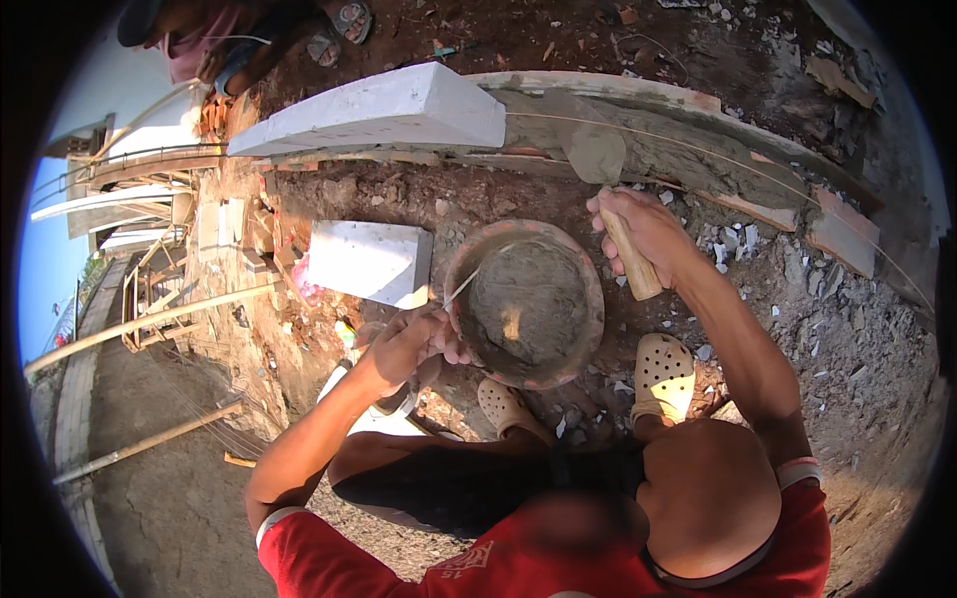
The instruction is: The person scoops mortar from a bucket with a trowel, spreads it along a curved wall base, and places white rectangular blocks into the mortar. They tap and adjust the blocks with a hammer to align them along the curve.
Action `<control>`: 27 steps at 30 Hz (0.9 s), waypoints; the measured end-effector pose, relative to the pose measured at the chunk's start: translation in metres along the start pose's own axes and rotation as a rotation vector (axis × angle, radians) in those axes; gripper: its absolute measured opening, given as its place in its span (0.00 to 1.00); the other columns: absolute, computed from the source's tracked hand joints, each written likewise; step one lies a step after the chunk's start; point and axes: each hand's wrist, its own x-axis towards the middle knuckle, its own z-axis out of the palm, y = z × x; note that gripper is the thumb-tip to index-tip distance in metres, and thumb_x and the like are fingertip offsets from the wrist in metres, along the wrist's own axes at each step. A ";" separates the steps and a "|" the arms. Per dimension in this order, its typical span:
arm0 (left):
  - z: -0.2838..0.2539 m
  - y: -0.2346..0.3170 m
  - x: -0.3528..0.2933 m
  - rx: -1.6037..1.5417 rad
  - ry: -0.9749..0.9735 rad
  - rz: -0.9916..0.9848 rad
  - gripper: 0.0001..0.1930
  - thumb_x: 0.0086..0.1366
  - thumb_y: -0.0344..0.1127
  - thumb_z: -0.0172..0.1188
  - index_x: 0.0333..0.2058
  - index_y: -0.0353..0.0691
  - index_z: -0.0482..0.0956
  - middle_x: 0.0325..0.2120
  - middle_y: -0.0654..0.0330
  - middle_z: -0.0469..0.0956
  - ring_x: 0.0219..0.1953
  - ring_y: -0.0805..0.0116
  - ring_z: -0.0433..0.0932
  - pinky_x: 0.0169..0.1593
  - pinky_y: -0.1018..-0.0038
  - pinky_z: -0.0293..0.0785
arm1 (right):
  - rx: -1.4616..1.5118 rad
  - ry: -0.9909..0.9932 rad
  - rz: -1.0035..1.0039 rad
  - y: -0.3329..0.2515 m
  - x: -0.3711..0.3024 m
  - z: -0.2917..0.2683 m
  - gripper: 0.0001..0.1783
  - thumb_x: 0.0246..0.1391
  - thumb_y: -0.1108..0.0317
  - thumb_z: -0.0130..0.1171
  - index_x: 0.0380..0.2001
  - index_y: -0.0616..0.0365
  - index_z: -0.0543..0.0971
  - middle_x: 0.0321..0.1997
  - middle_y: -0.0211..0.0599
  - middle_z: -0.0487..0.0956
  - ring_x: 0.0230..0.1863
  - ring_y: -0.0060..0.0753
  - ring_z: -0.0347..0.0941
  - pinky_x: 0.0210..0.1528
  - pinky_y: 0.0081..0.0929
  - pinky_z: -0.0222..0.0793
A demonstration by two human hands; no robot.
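My right hand (656, 227) is wrapped round the wooden handle of a trowel (595, 151). Its mortar-coated blade rests over the grey mortar bed (678, 149) on top of a low wall. My left hand (407, 344) is closed at the left rim of a round bucket (595, 329), beside its thin wire handle; some fingers are hidden. Wet grey mortar (528, 299) fills much of the bucket. A long white block (379, 110) sits on the wall, left of the blade. Another white block (364, 261) lies on the ground left of the bucket.
A string (718, 147) runs along the wall from the block's end. White chips (733, 244) litter the soil at right. Bamboo poles (150, 327) cross the left side. Another person (194, 45) is at the upper left. My feet in tan clogs (663, 377) are just below the bucket.
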 end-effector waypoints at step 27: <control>-0.084 -0.007 0.132 0.576 0.352 0.509 0.17 0.74 0.40 0.60 0.51 0.33 0.82 0.40 0.57 0.85 0.42 0.69 0.82 0.49 0.71 0.76 | -0.047 0.382 0.053 -0.015 -0.005 0.023 0.23 0.76 0.50 0.44 0.48 0.60 0.77 0.29 0.26 0.75 0.18 0.18 0.67 0.15 0.20 0.69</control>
